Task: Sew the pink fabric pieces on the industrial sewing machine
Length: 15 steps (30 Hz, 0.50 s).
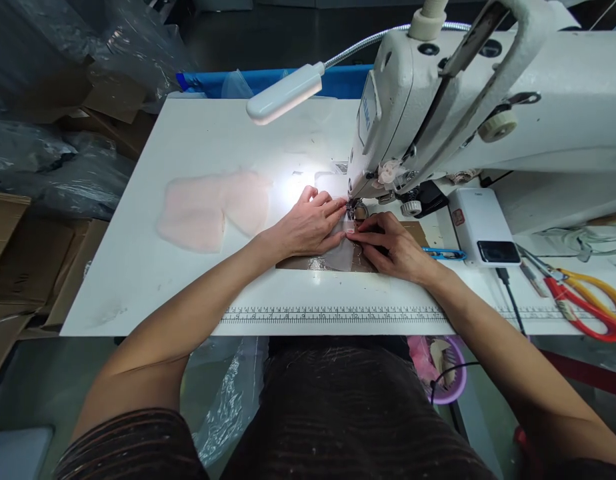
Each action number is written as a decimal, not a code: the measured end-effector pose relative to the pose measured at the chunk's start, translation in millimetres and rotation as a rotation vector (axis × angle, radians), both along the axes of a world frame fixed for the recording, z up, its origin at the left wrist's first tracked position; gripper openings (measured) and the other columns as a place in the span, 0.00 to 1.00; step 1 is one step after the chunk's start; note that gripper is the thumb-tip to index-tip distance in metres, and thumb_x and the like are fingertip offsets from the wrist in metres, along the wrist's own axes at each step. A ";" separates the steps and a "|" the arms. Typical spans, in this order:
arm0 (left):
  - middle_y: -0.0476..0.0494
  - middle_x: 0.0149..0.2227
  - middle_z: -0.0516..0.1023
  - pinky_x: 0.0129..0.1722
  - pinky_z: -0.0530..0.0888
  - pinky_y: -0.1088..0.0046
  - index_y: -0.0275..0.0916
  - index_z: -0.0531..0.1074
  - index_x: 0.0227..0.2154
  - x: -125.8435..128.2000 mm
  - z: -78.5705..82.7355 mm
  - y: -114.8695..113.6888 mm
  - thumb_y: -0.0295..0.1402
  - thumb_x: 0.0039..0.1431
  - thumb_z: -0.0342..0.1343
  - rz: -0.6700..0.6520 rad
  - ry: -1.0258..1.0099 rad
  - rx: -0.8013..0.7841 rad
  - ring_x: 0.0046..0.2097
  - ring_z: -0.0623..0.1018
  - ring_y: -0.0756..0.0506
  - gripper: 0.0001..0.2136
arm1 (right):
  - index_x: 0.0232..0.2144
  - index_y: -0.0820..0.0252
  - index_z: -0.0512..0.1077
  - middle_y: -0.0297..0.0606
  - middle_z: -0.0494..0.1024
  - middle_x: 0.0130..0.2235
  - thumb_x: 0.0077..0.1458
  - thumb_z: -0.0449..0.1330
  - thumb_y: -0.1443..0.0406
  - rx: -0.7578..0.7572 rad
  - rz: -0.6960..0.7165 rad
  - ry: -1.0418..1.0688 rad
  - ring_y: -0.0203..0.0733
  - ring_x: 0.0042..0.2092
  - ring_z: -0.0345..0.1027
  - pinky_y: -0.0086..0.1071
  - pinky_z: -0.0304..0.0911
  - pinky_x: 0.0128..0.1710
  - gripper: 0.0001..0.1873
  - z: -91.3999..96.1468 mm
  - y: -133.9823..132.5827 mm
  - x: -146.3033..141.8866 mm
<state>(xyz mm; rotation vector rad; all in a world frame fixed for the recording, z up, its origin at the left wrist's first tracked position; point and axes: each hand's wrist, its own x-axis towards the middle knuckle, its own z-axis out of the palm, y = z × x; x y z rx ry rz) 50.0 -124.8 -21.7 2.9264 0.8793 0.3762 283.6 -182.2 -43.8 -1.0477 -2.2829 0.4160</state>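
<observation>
My left hand (311, 223) lies flat with fingers stretched out on a small sheer piece of fabric (344, 252), just left of the presser foot (357, 211) of the white sewing machine (488, 100). My right hand (393, 248) rests to the right of the foot, fingers curled and pinching the same fabric piece at its edge. Both hands' fingertips nearly meet under the needle. A stack of pale pink fabric pieces (211, 207) lies on the white table (188, 140) to the left.
A gooseneck lamp (285, 100) shines on the work spot. Blue thread snips (445, 253), a white control box (481, 223), and red and yellow scissors (585, 303) lie to the right. A printed ruler (338, 313) runs along the table's front edge. Cardboard boxes (18, 267) stand left.
</observation>
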 end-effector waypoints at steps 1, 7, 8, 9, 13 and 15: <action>0.29 0.59 0.71 0.55 0.62 0.47 0.33 0.71 0.54 0.7 -0.3 -0.5 0.41 0.66 0.49 0.004 -0.017 0.001 0.54 0.71 0.31 0.21 | 0.47 0.50 0.80 0.45 0.71 0.46 0.60 0.55 0.66 0.008 0.009 -0.001 0.49 0.50 0.65 0.49 0.70 0.53 0.17 -0.4 0.2 0.3; 0.37 0.46 0.80 0.48 0.70 0.55 0.41 0.78 0.37 3.7 -4.1 -1.1 0.36 0.65 0.49 -0.071 -0.153 -0.161 0.44 0.76 0.40 0.12 | 0.48 0.52 0.80 0.46 0.70 0.47 0.60 0.55 0.67 0.076 0.020 -0.047 0.51 0.51 0.63 0.50 0.67 0.54 0.17 -2.1 -0.2 2.1; 0.39 0.44 0.81 0.47 0.71 0.56 0.42 0.78 0.35 3.1 -4.7 -0.9 0.35 0.64 0.50 -0.079 -0.178 -0.186 0.42 0.77 0.41 0.11 | 0.48 0.52 0.80 0.47 0.70 0.47 0.60 0.55 0.67 0.088 0.008 -0.068 0.51 0.51 0.63 0.51 0.66 0.54 0.17 -2.2 -0.4 2.4; 0.40 0.44 0.81 0.46 0.72 0.57 0.43 0.78 0.34 2.0 -5.0 -0.7 0.35 0.62 0.52 -0.083 -0.204 -0.204 0.41 0.77 0.42 0.10 | 0.48 0.52 0.80 0.47 0.70 0.47 0.60 0.56 0.66 0.098 -0.003 -0.090 0.52 0.51 0.62 0.52 0.65 0.53 0.17 -2.1 -0.7 2.6; 0.42 0.46 0.81 0.44 0.74 0.58 0.45 0.80 0.37 -5.1 -3.7 0.9 0.35 0.56 0.57 -0.149 -0.247 -0.207 0.38 0.78 0.43 0.08 | 0.51 0.52 0.78 0.48 0.70 0.48 0.62 0.55 0.65 0.098 -0.029 -0.136 0.53 0.51 0.61 0.53 0.63 0.52 0.18 -1.6 -2.0 2.7; 0.41 0.48 0.81 0.43 0.74 0.58 0.45 0.80 0.39 -7.7 -2.7 2.1 0.37 0.56 0.58 -0.191 -0.216 -0.150 0.38 0.77 0.43 0.10 | 0.51 0.53 0.78 0.48 0.71 0.48 0.63 0.54 0.64 0.091 -0.034 -0.136 0.53 0.51 0.61 0.53 0.63 0.51 0.18 -1.7 -2.6 2.1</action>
